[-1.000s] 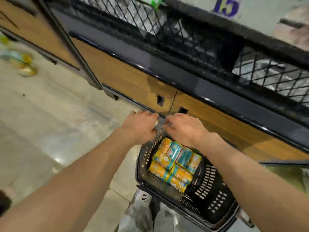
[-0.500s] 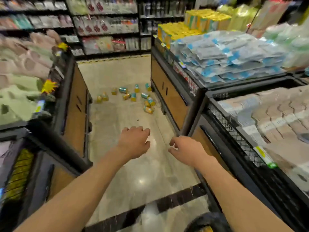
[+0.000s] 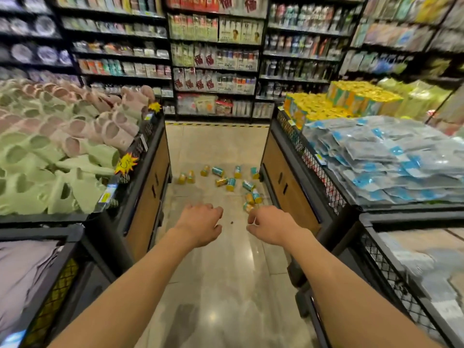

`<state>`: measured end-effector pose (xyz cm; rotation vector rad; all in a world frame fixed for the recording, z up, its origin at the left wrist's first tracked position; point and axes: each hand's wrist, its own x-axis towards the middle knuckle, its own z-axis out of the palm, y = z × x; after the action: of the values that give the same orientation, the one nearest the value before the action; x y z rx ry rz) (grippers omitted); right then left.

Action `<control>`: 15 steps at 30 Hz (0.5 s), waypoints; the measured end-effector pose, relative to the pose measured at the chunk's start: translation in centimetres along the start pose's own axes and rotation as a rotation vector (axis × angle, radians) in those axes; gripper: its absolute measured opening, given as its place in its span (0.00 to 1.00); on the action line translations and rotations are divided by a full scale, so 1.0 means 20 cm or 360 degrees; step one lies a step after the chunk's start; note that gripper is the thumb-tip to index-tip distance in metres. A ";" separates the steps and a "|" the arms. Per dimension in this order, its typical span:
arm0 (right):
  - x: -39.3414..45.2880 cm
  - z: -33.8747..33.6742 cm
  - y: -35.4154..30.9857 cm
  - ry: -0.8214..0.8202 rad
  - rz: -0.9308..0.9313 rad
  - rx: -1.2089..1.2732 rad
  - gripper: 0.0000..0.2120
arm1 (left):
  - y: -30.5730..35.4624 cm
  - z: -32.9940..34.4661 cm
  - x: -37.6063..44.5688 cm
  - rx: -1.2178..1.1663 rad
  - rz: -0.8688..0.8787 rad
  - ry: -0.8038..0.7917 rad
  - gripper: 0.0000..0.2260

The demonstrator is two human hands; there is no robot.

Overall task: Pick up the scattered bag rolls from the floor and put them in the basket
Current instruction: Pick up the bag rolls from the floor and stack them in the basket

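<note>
Head view: both hands, left (image 3: 200,226) and right (image 3: 270,226), reach forward holding nothing, fingers loosely curled. The bag rolls (image 3: 227,180) lie scattered on the floor (image 3: 226,285) beyond them, between two display bins. The basket is out of view. Next step, likely: walk up, crouch, gather rolls.

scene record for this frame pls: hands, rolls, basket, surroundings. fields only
setting: shop aisle between two display bins
left hand: raised over the floor, fingers loosely curled, holds nothing
right hand: raised, fingers loosely curled, holds nothing
rolls: about a dozen, yellow and teal, scattered on the floor ahead, mostly nearer the right bin
basket: not in view
left bin: piled with green and pink slippers
right bin contents: blue-and-clear packets, yellow packs behind
task state: rolls on the floor not yet picked up
</note>
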<state>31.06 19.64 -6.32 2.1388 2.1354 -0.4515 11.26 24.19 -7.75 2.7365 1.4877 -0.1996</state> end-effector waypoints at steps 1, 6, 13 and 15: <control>0.07 -0.04 0.03 0.0021 -0.0003 -0.0018 0.16 | -0.01 0.00 0.07 -0.0022 -0.0004 -0.0003 0.17; 0.48 -0.23 0.17 0.0115 -0.0053 -0.0004 0.15 | -0.12 -0.07 0.48 -0.0081 -0.0099 0.0052 0.17; 1.11 -0.40 0.35 0.0160 -0.0210 0.0055 0.14 | -0.28 -0.22 1.01 -0.0173 -0.0323 0.0107 0.15; 1.26 -0.44 0.37 0.0122 -0.0259 0.0028 0.15 | -0.33 -0.23 1.12 -0.0163 -0.0339 0.0069 0.15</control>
<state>39.17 46.10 -5.71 2.0314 2.3671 -0.4084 18.22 46.82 -5.55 2.5175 1.7483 -0.0651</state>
